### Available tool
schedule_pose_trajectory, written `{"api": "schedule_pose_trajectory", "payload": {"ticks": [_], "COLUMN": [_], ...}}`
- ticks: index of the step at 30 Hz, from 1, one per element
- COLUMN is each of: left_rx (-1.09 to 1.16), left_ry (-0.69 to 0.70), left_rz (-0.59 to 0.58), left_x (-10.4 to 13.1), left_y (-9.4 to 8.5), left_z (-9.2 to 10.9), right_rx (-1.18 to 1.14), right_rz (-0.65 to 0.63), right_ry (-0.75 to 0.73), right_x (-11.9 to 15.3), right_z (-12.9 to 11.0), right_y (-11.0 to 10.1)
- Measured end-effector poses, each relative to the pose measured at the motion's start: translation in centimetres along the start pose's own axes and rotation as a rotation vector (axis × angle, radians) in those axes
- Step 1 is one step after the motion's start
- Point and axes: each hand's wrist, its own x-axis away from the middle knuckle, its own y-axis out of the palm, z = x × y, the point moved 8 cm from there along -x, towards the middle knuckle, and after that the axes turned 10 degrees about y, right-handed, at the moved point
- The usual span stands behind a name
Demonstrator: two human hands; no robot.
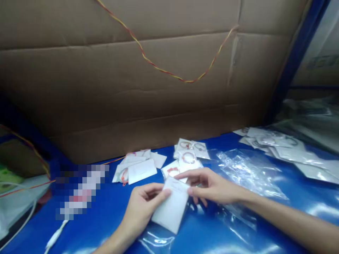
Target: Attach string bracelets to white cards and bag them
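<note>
A white card packet (pixel 171 208) is held tilted between both hands above the blue surface. My left hand (pixel 147 201) grips its left edge, thumb on top. At its upper right corner, my right hand (pixel 205 187) pinches the packet between thumb and fingers. Part of a clear plastic bag (pixel 157 241) shows below the packet. Just behind the hands lie white cards with bracelets (pixel 188 157), one with a red bracelet (pixel 173 171).
White packets (pixel 143 171) lie back left, and a larger pile (pixel 288 150) back right. Clear bags (pixel 246 173) are spread at the right. A white cable (pixel 55 240) is at the left. A cardboard wall (pixel 159 98) stands behind, with a twisted wire (pixel 188 81) hanging across it.
</note>
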Motion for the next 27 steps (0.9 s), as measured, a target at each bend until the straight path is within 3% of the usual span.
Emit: {"api": "schedule_pose_trajectory", "payload": {"ticks": [6,17,27], "left_rx": [0.014,0.002,-0.057], "left_ry": [-0.002,-0.001,0.031], "left_rz": [-0.003,0.046,0.126], "left_x": [-0.1,0.0,0.1], "left_y": [-0.1,-0.3,-0.8], "left_z": [-0.4,0.1,0.9], "right_rx": [0.006,0.023,0.096], "right_rz": [0.071,0.029,0.162], "right_ry": [0.012,0.018,-0.067], "right_x": [-0.2,-0.4,0.2], "right_z": [0.3,0.5,-0.9], "right_y": [-0.7,-0.4,-1.0]}}
